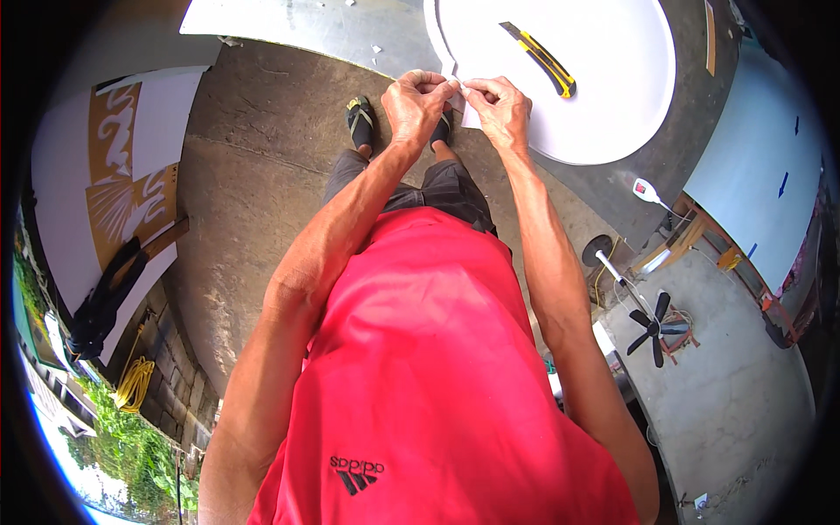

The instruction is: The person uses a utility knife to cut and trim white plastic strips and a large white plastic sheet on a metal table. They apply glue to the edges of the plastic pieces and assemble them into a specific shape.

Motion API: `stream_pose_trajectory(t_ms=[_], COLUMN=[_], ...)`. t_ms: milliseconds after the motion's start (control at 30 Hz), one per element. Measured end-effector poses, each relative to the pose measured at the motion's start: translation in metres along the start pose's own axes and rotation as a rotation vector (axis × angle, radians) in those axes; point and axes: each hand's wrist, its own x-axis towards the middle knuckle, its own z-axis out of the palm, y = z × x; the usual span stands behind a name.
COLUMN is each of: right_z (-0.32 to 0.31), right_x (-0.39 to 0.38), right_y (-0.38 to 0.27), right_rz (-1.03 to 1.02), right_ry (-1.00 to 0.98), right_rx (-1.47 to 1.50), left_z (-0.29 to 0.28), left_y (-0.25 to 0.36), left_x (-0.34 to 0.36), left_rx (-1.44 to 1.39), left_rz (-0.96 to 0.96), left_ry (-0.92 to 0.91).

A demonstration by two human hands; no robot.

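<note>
At the near left edge of a large round white panel [604, 61], both my hands meet with their fingertips almost touching. My left hand [417, 107] is closed in a pinch on a thin white strip [449, 65] that runs along the panel's rim. Just beside it, my right hand [502, 112] pinches at the same spot, and a small white flap [471, 116] shows below its fingers. The fingers hide exactly how the strip is gripped. A yellow and black utility knife [547, 63] lies on the panel with its blade toward the far left.
The panel rests on a grey table [350, 35] with small white scraps. At right are a white plug-like device [646, 190] on a cord, a black-bladed fan [654, 329] and a pale blue sheet [761, 166]. Brown and white patterned boards [114, 140] stand at left.
</note>
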Motion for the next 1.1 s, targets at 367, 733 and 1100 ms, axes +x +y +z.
stream_pose_trajectory(t_ms=[367,733,1100], right_z=[-0.002,-0.007,-0.019], right_x=[0.008,0.015,0.030], right_y=[0.008,0.010,0.008], right_rz=[-0.015,-0.023,0.022], right_ry=[-0.071,-0.172,-0.311], right_rx=[0.118,0.097,0.062], left_z=[0.023,0.046,0.035], left_y=[-0.014,-0.025,-0.020], left_x=[-0.019,-0.033,-0.028], left_rx=[-0.143,-0.308,-0.343], left_rz=[-0.015,-0.069,-0.056], left_ry=[0.231,0.323,0.314])
